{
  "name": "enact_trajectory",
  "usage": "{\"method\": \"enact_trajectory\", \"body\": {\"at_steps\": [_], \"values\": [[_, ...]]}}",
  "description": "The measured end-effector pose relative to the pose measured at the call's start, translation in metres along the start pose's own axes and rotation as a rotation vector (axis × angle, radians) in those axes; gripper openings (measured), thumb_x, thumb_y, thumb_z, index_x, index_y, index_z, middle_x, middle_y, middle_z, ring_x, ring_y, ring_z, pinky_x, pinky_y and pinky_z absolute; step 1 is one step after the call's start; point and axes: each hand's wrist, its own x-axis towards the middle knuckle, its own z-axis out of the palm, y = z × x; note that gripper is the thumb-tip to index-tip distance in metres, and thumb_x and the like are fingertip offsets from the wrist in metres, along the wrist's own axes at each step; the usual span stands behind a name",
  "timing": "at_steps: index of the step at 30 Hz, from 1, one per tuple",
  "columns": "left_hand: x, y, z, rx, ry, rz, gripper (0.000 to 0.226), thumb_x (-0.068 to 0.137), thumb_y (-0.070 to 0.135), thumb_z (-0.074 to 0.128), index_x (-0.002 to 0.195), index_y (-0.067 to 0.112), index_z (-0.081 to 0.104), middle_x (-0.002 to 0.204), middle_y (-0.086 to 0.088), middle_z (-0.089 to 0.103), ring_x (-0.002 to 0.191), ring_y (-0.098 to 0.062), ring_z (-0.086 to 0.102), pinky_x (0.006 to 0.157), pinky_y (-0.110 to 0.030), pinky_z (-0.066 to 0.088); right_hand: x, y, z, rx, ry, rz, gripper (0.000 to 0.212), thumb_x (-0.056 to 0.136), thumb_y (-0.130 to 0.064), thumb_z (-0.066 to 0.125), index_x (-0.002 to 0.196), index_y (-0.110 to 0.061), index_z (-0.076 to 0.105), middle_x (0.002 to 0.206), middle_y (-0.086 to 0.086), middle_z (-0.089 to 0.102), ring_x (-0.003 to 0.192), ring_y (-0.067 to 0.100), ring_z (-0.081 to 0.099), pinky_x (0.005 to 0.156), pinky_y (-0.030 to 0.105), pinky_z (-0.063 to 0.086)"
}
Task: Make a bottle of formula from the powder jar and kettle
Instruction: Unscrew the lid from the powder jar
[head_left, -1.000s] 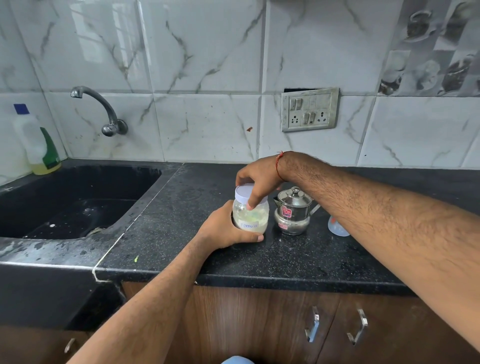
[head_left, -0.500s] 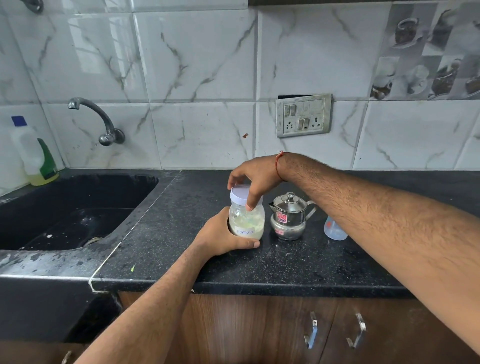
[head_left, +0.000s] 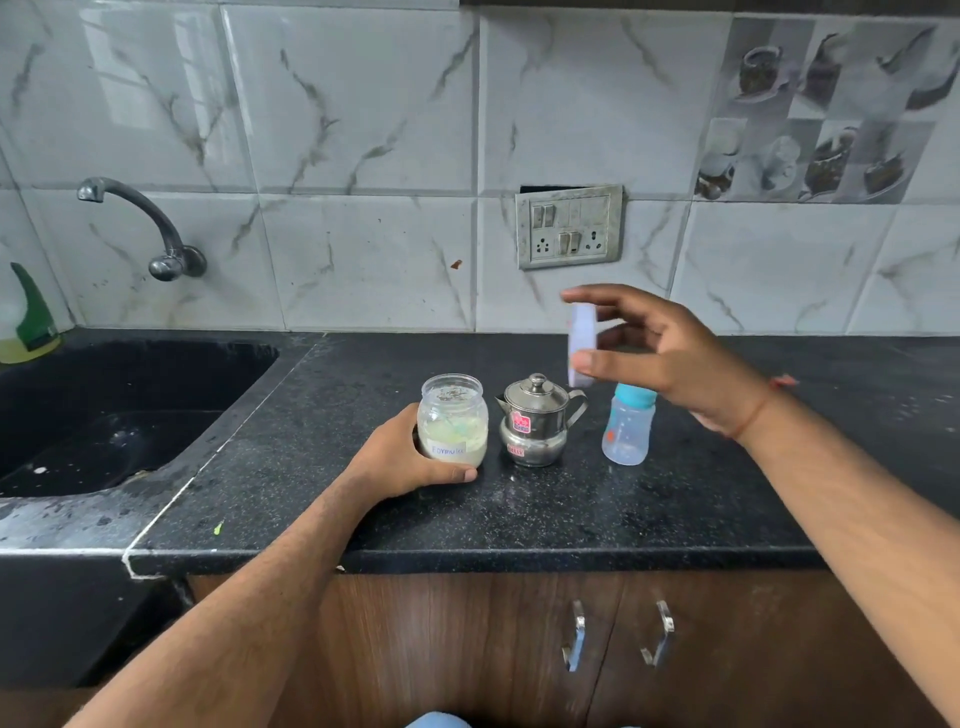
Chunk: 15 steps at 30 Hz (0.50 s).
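Standing on the black counter (head_left: 363, 519), the open formula powder jar (head_left: 453, 419) was gripped at its 9 o'clock side by the left hand (head_left: 405, 462), fingers curled round the body. The right hand (head_left: 670, 358) was raised above the counter, its fingers pinching the white jar lid (head_left: 581, 344) on edge. At the jar's 3 o'clock, just beside it, stood the steel kettle (head_left: 537, 421), lid on. The baby bottle (head_left: 627, 423), blue-collared, stood at the kettle's 3 o'clock, apart from it. A black sink (head_left: 119, 415) lay at 9 o'clock.
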Motion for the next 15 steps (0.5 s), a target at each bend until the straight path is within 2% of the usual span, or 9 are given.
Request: {"method": "enact_trajectory", "body": {"at_steps": [2, 5, 8, 11, 13, 15], "values": [[-0.001, -0.002, -0.001, 0.003, 0.005, 0.008, 0.11, 0.048, 0.07, 0.103, 0.144, 0.037, 0.061, 0.132, 0.023, 0.074, 0.125, -0.004, 0.069, 0.115, -0.039, 0.054, -0.028, 0.023, -0.016, 0.06, 0.119, 0.006, 0.062, 0.075, -0.018, 0.084, 0.133, -0.018, 0.064, 0.118, 0.003, 0.067, 0.1, 0.013, 0.068, 0.091, 0.029, 0.06], [-0.002, 0.0, -0.002, 0.008, 0.009, 0.023, 0.105, 0.055, 0.064, 0.104, 0.146, 0.036, 0.061, 0.132, 0.023, 0.074, 0.126, -0.004, 0.068, 0.115, -0.037, 0.052, -0.063, 0.062, -0.038, 0.062, 0.294, 0.066, 0.061, 0.069, -0.02, 0.087, 0.124, -0.014, 0.061, 0.125, 0.012, 0.07, 0.108, 0.02, 0.068, 0.096, 0.031, 0.058], [0.0, 0.002, -0.001, 0.011, 0.018, 0.023, 0.097, 0.063, 0.052, 0.107, 0.147, 0.034, 0.062, 0.133, 0.022, 0.073, 0.127, -0.006, 0.067, 0.114, -0.035, 0.051, -0.092, 0.103, -0.052, -0.084, 0.396, 0.208, 0.06, 0.064, -0.031, 0.09, 0.114, -0.014, 0.062, 0.122, 0.004, 0.074, 0.109, 0.021, 0.073, 0.093, 0.027, 0.059], [0.003, 0.005, 0.001, 0.023, 0.027, 0.027, 0.093, 0.065, 0.049, 0.106, 0.146, 0.034, 0.062, 0.132, 0.023, 0.072, 0.124, -0.004, 0.066, 0.111, -0.032, 0.049, -0.107, 0.14, -0.063, -0.285, 0.442, 0.351, 0.056, 0.06, -0.054, 0.093, 0.101, -0.029, 0.063, 0.115, -0.011, 0.076, 0.107, 0.016, 0.073, 0.093, 0.037, 0.059], [0.005, 0.005, 0.002, 0.031, 0.026, 0.027, 0.08, 0.069, 0.043, 0.106, 0.136, 0.041, 0.063, 0.126, 0.028, 0.071, 0.117, 0.003, 0.065, 0.106, -0.028, 0.047, -0.108, 0.154, -0.067, -0.376, 0.444, 0.428, 0.053, 0.062, -0.052, 0.095, 0.098, -0.031, 0.064, 0.114, -0.016, 0.074, 0.108, 0.015, 0.071, 0.09, 0.035, 0.054], [0.007, 0.006, 0.003, 0.036, 0.022, 0.027, 0.07, 0.071, 0.037, 0.106, 0.124, 0.047, 0.062, 0.121, 0.03, 0.07, 0.112, 0.01, 0.063, 0.102, -0.024, 0.047, -0.105, 0.164, -0.07, -0.44, 0.434, 0.484, 0.05, 0.065, -0.05, 0.096, 0.099, -0.03, 0.064, 0.114, -0.013, 0.073, 0.108, 0.016, 0.069, 0.087, 0.032, 0.051]]}}
